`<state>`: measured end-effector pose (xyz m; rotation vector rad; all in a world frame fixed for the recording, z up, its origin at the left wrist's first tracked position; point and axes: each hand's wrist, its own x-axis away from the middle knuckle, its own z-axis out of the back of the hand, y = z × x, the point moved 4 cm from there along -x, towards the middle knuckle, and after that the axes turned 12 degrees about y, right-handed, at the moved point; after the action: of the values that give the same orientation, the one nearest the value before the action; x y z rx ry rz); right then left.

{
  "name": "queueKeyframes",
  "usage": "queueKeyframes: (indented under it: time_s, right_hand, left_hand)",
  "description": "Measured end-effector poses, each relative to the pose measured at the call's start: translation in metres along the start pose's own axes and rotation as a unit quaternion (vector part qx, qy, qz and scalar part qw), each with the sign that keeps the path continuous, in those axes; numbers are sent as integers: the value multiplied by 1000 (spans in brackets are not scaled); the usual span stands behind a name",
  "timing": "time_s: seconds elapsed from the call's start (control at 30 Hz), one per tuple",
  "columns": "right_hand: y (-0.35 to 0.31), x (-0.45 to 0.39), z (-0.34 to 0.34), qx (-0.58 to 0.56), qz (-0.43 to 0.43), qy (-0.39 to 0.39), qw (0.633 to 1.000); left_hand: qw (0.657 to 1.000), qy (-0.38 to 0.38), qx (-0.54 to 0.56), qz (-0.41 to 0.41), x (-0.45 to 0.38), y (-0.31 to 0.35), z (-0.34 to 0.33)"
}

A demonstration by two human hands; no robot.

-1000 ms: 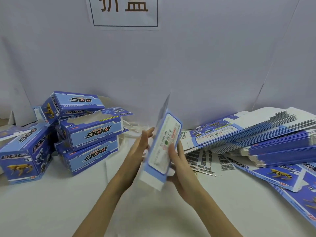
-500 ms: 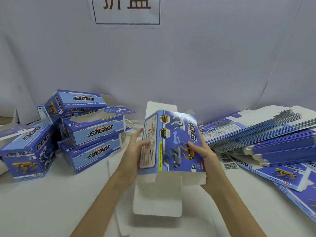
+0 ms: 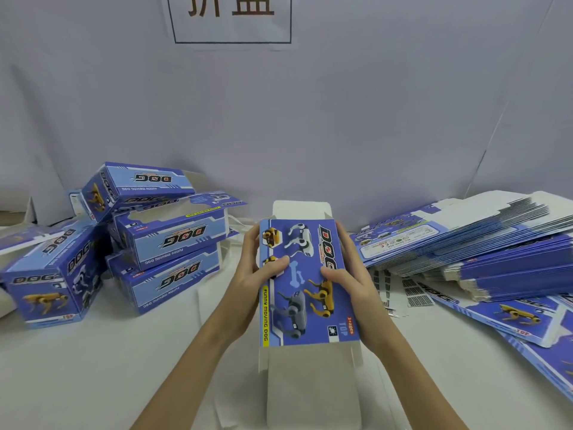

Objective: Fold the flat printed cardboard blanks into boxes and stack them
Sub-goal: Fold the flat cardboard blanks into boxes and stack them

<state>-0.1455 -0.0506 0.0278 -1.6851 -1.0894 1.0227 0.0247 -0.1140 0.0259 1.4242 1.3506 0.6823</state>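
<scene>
A half-made box (image 3: 305, 280) of thin, smooth blue card is held in the middle, to the right of the pile of folded boxes (image 3: 164, 234), gripped at its sides by the left hand (image 3: 257, 268) and the right hand (image 3: 347, 274). Its plain white end flaps are not yet folded, so they probably must be bent and tucked in next. More flat blanks (image 3: 483, 243) are heaped further right.

We are seeing a blue box (image 3: 305, 283) printed with yellow and grey dogs, its flaps showing white, over a white bench (image 3: 93, 367); blue boxes (image 3: 167, 243) are showing black lettering.
</scene>
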Motion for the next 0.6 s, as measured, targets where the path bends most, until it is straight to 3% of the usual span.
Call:
queueKeyframes:
  time_s: [0.4,0.6]
  right_hand:
    - [5,-5,5,-5,9,45,999]
    - [8,-3,6,12,13,48,999]
  left_hand:
    - [999,-39,-17,-11,3,-2,0]
    - [997,40,-27,52,-3,-9,0]
